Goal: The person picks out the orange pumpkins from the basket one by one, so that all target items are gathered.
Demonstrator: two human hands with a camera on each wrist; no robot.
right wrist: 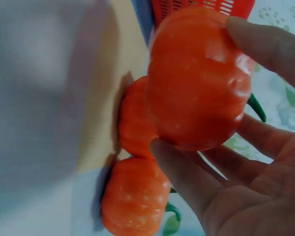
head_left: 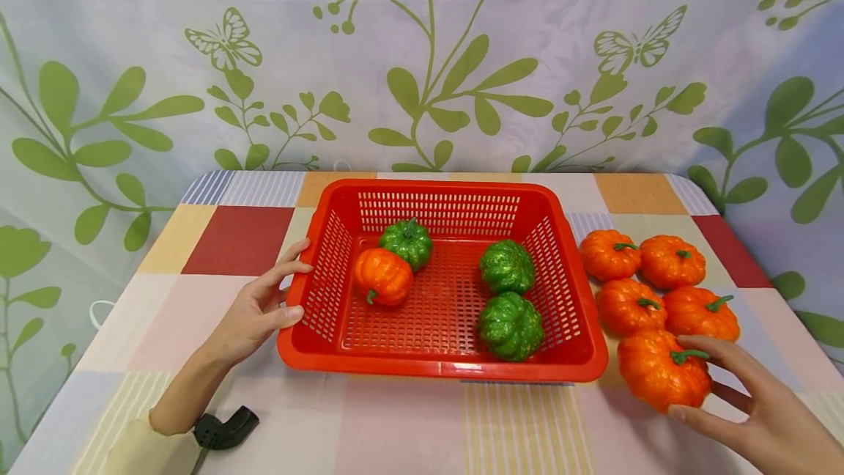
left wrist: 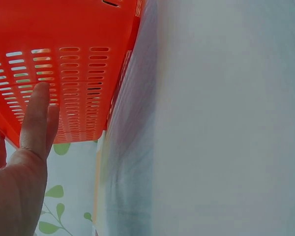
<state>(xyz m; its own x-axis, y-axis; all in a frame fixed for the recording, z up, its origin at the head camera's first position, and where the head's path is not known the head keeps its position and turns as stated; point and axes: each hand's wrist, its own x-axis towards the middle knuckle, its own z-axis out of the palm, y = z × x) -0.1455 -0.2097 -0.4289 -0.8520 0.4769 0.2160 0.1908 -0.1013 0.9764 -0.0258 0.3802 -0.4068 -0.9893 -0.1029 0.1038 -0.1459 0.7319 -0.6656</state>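
Observation:
My right hand [head_left: 765, 402] holds an orange toy pumpkin [head_left: 662, 372] with a green stem between thumb and fingers. In the right wrist view this pumpkin [right wrist: 199, 78] hangs in front of other pumpkins [right wrist: 135, 196]. A red plastic basket [head_left: 442, 369] with slotted walls stands mid-table. My left hand [head_left: 253, 306] grips its left rim; the left wrist view shows fingers [left wrist: 37, 118] against the outer wall. Inside the basket, an orange pumpkin [head_left: 384, 277] touches a green one [head_left: 407, 244] on the left. Two more green pumpkins [head_left: 508, 267] lie on the right.
Several orange pumpkins [head_left: 672, 262] sit close together to the right of the basket. A checked cloth [head_left: 395, 431] covers the table. Behind it hangs a leaf-patterned curtain [head_left: 277, 57]. A black curved object [head_left: 226, 429] is near the left wrist.

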